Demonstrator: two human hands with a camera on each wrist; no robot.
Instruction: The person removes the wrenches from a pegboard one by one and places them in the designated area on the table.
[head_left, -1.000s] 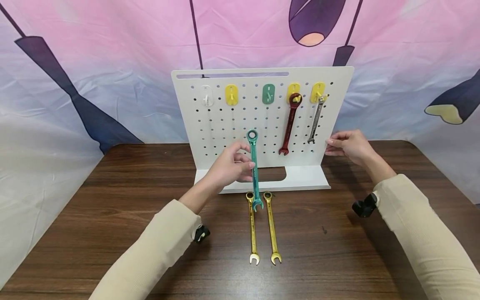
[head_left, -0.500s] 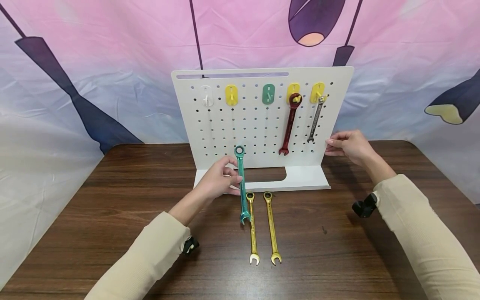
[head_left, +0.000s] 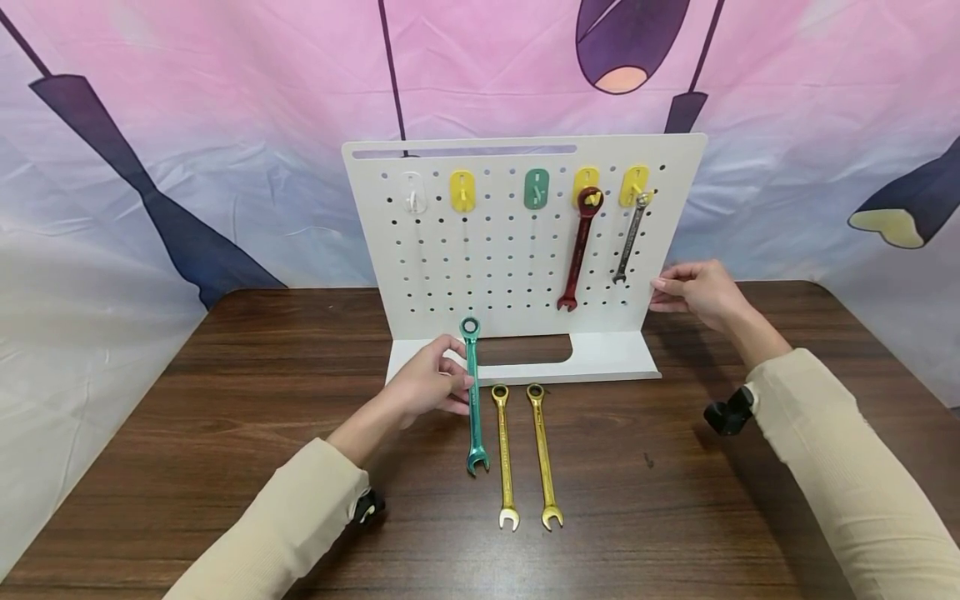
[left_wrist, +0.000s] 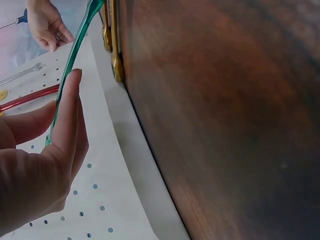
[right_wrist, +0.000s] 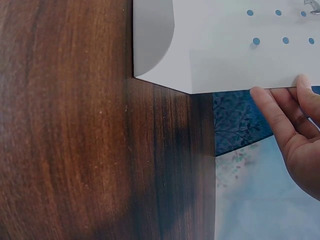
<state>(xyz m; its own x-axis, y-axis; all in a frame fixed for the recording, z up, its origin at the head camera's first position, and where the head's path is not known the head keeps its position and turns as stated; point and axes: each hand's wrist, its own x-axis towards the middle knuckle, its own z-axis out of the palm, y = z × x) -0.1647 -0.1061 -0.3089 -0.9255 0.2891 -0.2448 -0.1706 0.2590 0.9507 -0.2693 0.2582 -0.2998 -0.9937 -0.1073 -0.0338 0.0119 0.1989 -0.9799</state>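
Note:
My left hand (head_left: 431,379) pinches a green combination wrench (head_left: 473,400) between thumb and fingers, its ring end up and open end down. In the left wrist view the same wrench (left_wrist: 75,50) crosses in front of the white board. At the right edge of the white pegboard (head_left: 517,250), my right hand (head_left: 701,292) pinches the rim; in the right wrist view its thumb (right_wrist: 303,82) lies at that edge. Two gold wrenches, one (head_left: 505,458) beside the other (head_left: 544,458), lie side by side on the table, right of the green wrench.
A dark red wrench (head_left: 579,250) and a smaller silver wrench (head_left: 630,237) hang from yellow hooks. To their left, a green hook (head_left: 537,189), a yellow hook (head_left: 462,191) and a clear hook (head_left: 414,192) bear nothing. A patterned cloth (head_left: 262,125) hangs behind the wooden table (head_left: 247,400).
My left hand has carried the green wrench down and to the left, from in front of the board to left of the gold wrenches. The right hand stays at the board's edge.

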